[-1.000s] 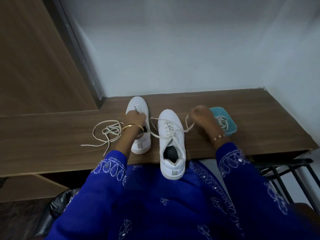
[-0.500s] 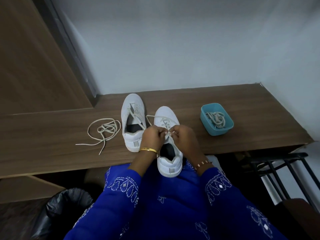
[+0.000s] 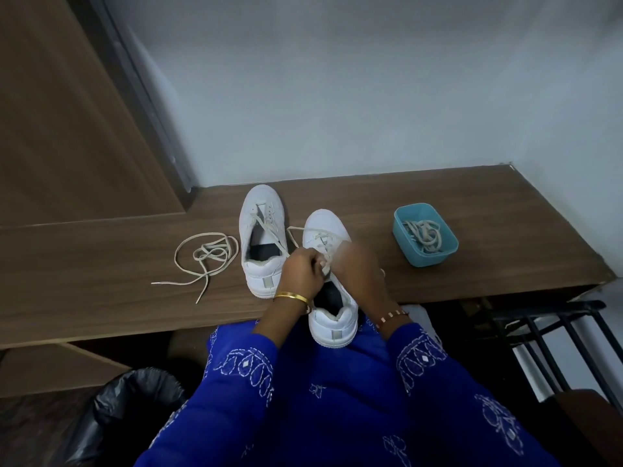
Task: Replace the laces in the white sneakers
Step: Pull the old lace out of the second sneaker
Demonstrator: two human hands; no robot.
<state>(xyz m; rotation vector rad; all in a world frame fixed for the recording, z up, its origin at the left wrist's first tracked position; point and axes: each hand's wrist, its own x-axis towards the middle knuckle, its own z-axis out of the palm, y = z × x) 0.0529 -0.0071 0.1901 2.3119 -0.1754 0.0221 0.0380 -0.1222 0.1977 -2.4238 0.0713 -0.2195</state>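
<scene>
Two smooth white shoes sit on the brown wood bench (image 3: 438, 203). The right shoe (image 3: 332, 298) pokes over the front edge; the left shoe (image 3: 261, 244) is just beside it. The left hand (image 3: 301, 267) and the blurry right hand (image 3: 362, 267) both pinch its thin lace (image 3: 323, 244). The hands hide the knot. A loose lace (image 3: 205, 257) curls to the left. A blue tub (image 3: 425, 234) holds more.
</scene>
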